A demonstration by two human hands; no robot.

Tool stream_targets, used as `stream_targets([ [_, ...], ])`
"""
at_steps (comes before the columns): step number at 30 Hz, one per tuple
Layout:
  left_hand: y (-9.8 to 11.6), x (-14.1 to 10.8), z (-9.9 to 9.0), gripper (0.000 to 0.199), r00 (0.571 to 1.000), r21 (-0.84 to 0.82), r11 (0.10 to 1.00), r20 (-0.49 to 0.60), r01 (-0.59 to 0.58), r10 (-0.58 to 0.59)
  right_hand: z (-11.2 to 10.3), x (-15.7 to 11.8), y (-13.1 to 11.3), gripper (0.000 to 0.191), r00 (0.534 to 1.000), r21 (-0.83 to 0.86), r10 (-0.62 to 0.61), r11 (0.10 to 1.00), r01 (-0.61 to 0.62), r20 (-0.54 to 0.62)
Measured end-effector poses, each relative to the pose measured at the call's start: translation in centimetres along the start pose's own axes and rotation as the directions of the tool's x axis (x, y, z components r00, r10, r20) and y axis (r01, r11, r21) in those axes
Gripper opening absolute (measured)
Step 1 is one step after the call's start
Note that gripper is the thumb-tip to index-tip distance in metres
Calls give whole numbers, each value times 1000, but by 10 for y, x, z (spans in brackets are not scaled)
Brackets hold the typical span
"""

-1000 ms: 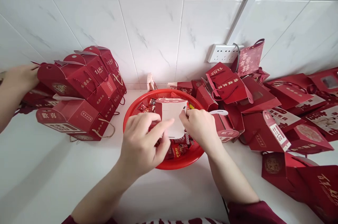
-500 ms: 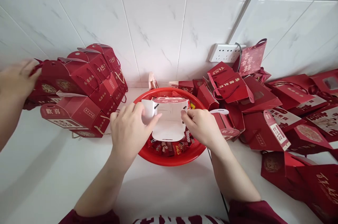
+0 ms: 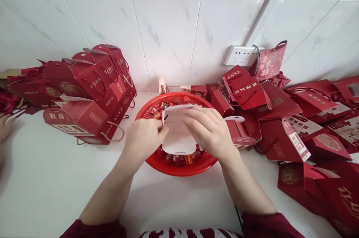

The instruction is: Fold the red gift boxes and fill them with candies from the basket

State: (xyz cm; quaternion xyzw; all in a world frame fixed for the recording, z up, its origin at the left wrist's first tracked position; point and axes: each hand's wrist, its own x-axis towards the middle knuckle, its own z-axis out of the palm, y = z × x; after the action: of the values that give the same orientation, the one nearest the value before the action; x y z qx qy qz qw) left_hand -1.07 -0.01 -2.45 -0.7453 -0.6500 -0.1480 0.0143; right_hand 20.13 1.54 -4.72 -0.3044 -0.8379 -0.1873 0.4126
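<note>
An opened gift box [image 3: 179, 139], its white inside turned toward me, is over the red plastic basket [image 3: 182, 171]. Wrapped sweets [image 3: 179, 160] lie in the basket around it. My left hand [image 3: 144, 141] is closed on the box's left side flap, thumb inside the edge. On the other side, my right hand [image 3: 210, 129] holds the right edge, its bent fingers reaching over the opening and covering that flap. The box's outer faces are mostly hidden.
Red gift boxes [image 3: 81, 114] with rope handles are stacked on the left. More boxes [image 3: 280, 137] lie heaped on the right, below a wall socket [image 3: 243, 56]. Another person's hand [image 3: 5, 127] shows at the left edge, by dark red bags.
My left fingers have closed on the left flap, which now stands more upright. My right hand has moved up over the right flap. The other person's hand has dropped toward the left edge.
</note>
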Motion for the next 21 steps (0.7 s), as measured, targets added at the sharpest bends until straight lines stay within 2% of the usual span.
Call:
stream_targets([
  [2,1,-2,0,42,995,9,996,-40,-88,88,2,1,2,40,999,18,-50,999,50,13],
  [5,3,-5,2,42,963,64,977,-167,-205,213,8,0,4,53,999,20,22,1000,-23,42],
  [8,5,-7,5,43,900,113,957,-327,-267,290,15,-4,5,51,995,82,98,992,-100,19],
  [11,7,-8,8,41,861,106,946,-392,-307,324,20,-8,7,42,984,217,180,960,-177,7],
  [13,8,-6,9,39,880,63,952,-369,-298,300,21,-8,8,37,976,276,219,937,-216,19],
  [15,7,-3,10,37,924,18,970,-300,-243,237,19,-5,6,33,978,224,210,953,-204,-5],
  [18,1,3,8,36,973,-20,996,-218,-85,78,10,1,-2,31,997,101,61,993,-55,-55],
  [20,-4,6,5,39,968,-47,999,-250,19,-30,3,3,-8,26,998,156,-47,987,41,37],
  [21,-7,7,4,40,957,-68,997,-282,46,-63,1,4,-11,25,991,201,-70,979,46,113],
])
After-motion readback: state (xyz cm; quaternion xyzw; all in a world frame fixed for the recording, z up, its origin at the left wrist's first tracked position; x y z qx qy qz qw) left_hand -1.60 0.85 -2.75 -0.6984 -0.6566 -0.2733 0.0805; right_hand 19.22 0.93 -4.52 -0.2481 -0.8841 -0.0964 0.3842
